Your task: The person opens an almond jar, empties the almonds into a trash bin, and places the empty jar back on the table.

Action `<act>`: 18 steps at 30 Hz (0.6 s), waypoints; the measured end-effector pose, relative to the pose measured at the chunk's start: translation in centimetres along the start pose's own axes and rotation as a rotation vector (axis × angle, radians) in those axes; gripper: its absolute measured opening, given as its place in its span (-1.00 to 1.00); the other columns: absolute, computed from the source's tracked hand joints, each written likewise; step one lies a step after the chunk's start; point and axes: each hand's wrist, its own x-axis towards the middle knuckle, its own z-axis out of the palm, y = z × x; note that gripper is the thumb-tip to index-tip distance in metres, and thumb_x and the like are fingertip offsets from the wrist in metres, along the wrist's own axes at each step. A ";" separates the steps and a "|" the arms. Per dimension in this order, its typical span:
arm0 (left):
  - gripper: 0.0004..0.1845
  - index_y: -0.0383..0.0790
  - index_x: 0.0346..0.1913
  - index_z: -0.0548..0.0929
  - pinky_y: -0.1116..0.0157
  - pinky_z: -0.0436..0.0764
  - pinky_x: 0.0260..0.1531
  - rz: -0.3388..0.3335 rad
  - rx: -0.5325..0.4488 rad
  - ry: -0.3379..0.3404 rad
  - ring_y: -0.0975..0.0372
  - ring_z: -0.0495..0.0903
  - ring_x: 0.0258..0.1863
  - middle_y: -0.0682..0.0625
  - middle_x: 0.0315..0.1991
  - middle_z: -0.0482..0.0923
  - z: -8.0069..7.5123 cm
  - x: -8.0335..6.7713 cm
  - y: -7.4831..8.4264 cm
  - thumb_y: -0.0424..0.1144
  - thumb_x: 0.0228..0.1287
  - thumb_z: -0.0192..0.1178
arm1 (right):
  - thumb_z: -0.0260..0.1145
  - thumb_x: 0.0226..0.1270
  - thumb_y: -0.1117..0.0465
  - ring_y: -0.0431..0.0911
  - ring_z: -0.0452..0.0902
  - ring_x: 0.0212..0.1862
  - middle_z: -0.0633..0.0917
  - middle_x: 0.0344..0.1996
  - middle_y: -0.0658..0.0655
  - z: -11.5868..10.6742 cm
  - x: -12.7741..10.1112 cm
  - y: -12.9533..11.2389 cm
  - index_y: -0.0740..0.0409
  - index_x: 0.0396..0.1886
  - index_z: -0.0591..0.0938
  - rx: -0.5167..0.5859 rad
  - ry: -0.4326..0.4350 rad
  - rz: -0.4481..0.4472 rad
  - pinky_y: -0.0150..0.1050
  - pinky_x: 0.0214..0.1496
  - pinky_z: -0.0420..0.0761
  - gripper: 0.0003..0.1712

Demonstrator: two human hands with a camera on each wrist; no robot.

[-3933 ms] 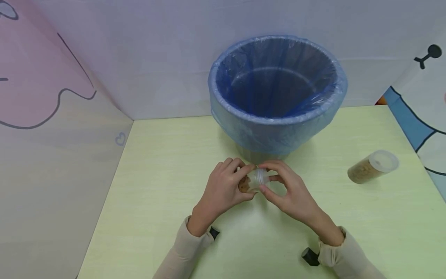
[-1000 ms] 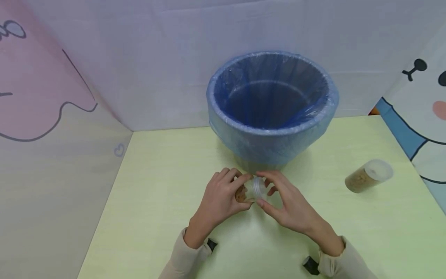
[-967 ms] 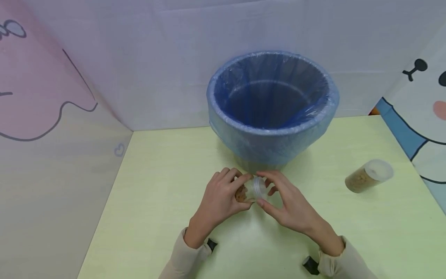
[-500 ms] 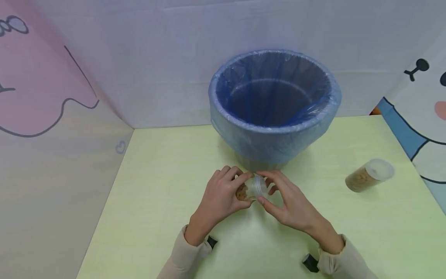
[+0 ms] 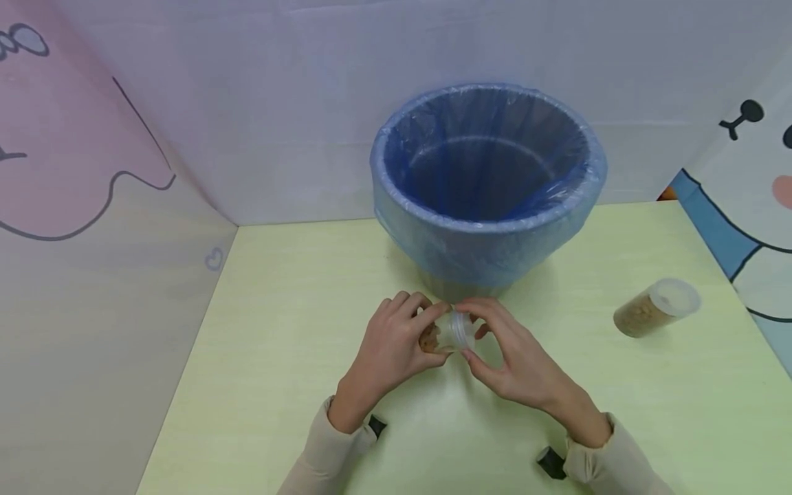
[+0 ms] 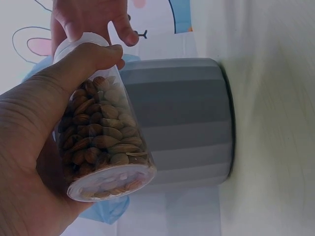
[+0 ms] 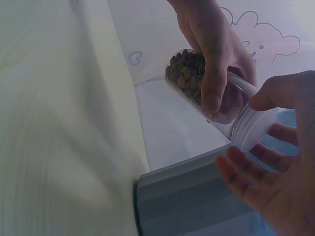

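A pale green table point(image 5: 278, 323) stands in a corner of soft lavender and pink panels printed with cartoon outlines. At the back of the table, just beyond the hands, stands a grey bin point(image 5: 489, 179) lined with a blue plastic bag point(image 5: 433, 240) folded down over its rim.

Going from left to right: a person in cream sleeves holds both hands together above the middle of the table, just in front of the bin. The left hand point(image 5: 390, 344) is wrapped round the body of a small clear jar point(image 5: 442, 335) of almonds, thumb along one side and fingers curled round the other; the left wrist view shows the nuts point(image 6: 101, 132) packed against the clear wall and the jar's flat base turned toward that camera. The jar lies on its side in the air between the two hands, its capped end pointing toward the right hand.

The right hand point(image 5: 516, 361) meets the jar at that end. Its thumb and fingertips are curled round the translucent white lid point(image 7: 253, 129), pinching its rim, with the palm held away from the cap. The lid sits on the jar's mouth.

Well apart on the right of the table, a second clear jar point(image 5: 657, 307) with brown contents lies on its side, capped end toward the far right.
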 end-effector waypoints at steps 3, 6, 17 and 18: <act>-0.37 0.05 0.10 0.76 0.32 0.41 -0.35 -0.001 -0.004 -0.001 0.21 0.53 -0.27 0.11 -0.21 0.63 0.0 0.0 0.0 0.09 -0.13 0.66 | 0.48 0.18 0.42 -0.06 0.49 0.26 0.51 0.34 0.20 0.0 0.0 0.0 0.21 0.45 0.41 0.001 0.001 -0.018 -0.25 -0.01 0.68 -0.18; -0.37 0.05 0.10 0.76 0.31 0.42 -0.35 -0.002 -0.008 -0.002 0.21 0.53 -0.27 0.12 -0.21 0.63 -0.1 0.0 0.0 0.09 -0.12 0.65 | 0.48 0.18 0.42 -0.04 0.48 0.28 0.49 0.35 0.23 -0.1 0.1 0.0 0.21 0.46 0.40 0.006 -0.007 -0.024 -0.24 0.00 0.68 -0.18; -0.35 0.06 0.12 0.75 0.31 0.43 -0.32 -0.003 -0.009 -0.007 0.22 0.52 -0.25 0.12 -0.20 0.61 -0.3 0.0 0.0 0.10 -0.12 0.66 | 0.54 0.24 0.29 -0.15 0.51 0.10 0.53 0.26 0.13 0.0 -0.1 0.0 0.22 0.49 0.37 0.000 0.013 0.052 -0.30 -0.07 0.70 -0.15; -0.35 0.06 0.12 0.76 0.31 0.43 -0.32 -0.001 -0.008 -0.006 0.22 0.52 -0.25 0.12 -0.20 0.61 -0.3 0.0 0.0 0.10 -0.13 0.66 | 0.54 0.24 0.30 -0.15 0.52 0.08 0.55 0.23 0.12 0.0 -0.1 0.1 0.21 0.48 0.38 -0.002 0.016 0.054 -0.30 -0.08 0.70 -0.16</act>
